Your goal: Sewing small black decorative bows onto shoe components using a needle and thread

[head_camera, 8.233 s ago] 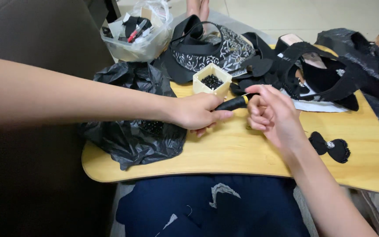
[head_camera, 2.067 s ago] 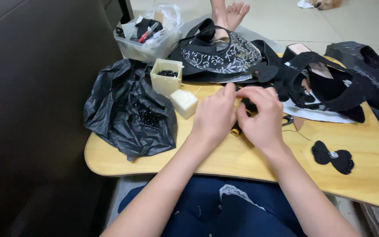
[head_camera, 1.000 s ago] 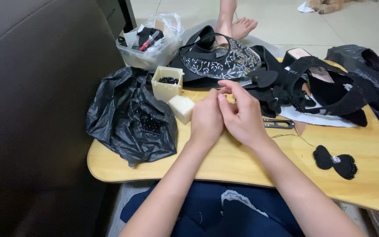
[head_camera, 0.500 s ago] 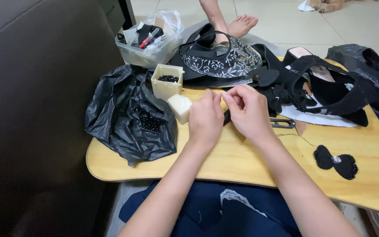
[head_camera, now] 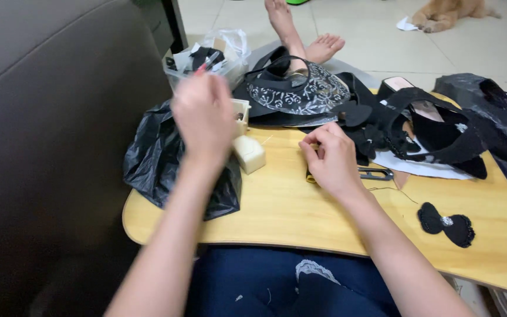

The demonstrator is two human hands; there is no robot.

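Left hand (head_camera: 203, 117), blurred, grip indeterminate, hovers over the small bead box (head_camera: 240, 111) up-left; right hand (head_camera: 331, 159) rests on the surface (head_camera: 300, 214), fingertips pinched together on something small.

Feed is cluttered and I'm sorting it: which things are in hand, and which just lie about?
In hand: left hand over small box; right hand pinching something small; pale block.

Lying about: black bag, black bow, patterned piece, clear tub.

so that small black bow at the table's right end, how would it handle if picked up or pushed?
The black bow lies flat on the wooden table, so it probably slides rather than rolls. It looks like thin fabric, likely light and floppy. Its small pale centre piece might snag or come loose.
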